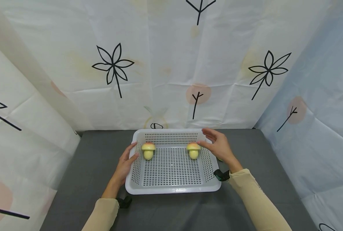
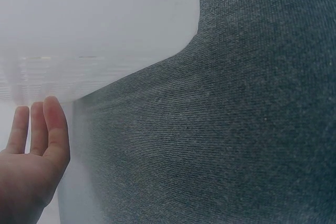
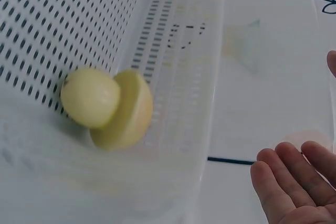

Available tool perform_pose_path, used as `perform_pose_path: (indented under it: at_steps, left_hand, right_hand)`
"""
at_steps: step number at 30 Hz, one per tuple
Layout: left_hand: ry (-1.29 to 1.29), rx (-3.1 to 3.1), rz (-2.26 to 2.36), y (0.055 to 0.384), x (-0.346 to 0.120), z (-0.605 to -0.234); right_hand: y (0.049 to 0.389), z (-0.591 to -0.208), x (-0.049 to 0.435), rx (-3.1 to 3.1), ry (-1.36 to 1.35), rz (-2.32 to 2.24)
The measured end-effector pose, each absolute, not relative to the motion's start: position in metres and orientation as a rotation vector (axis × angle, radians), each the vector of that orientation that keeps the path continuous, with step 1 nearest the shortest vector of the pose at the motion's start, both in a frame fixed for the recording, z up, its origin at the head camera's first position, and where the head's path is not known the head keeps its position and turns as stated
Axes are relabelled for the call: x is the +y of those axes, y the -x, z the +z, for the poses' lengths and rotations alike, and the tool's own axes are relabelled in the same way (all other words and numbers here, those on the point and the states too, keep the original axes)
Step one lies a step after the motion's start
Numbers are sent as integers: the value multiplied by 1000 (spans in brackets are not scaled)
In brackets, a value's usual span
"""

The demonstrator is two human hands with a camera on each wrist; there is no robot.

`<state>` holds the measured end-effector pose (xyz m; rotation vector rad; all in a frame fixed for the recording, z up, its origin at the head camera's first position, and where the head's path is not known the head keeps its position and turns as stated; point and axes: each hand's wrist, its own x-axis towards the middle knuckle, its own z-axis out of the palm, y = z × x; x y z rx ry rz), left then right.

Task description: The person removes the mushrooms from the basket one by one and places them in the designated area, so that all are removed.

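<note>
A white perforated plastic basket [image 1: 171, 190] holds two toy mushrooms, pale yellow-green with orange-tinted cap tops. The left mushroom [image 1: 148, 150] stands near the far left corner; the right mushroom [image 1: 193, 150] is near the far right corner and shows large in the right wrist view. My left hand [image 1: 126, 165] holds the basket's left side, thumb over the rim and fingers along the outer wall. Over the far right corner, my right hand [image 1: 219, 146] is spread with its thumb tip beside the right mushroom's cap. Its fingers [image 3: 299, 174] extend beyond the rim, holding nothing.
The basket stands on a dark grey cloth-covered table [image 1: 84, 179]. A small yellow-green thing [image 1: 220, 159] peeks out beside the right wrist, mostly hidden. Pale printed curtains [image 1: 171, 64] hang behind and at both sides.
</note>
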<state>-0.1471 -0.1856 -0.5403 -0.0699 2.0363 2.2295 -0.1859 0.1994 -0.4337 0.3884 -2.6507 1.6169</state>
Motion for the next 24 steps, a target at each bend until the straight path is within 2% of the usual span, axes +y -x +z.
perform_pose_path:
  at_steps: [24]
  left_hand:
    - [52, 2041, 2232, 147, -187, -541]
  right_hand:
    - [196, -466, 114, -2725, -468, 1759]
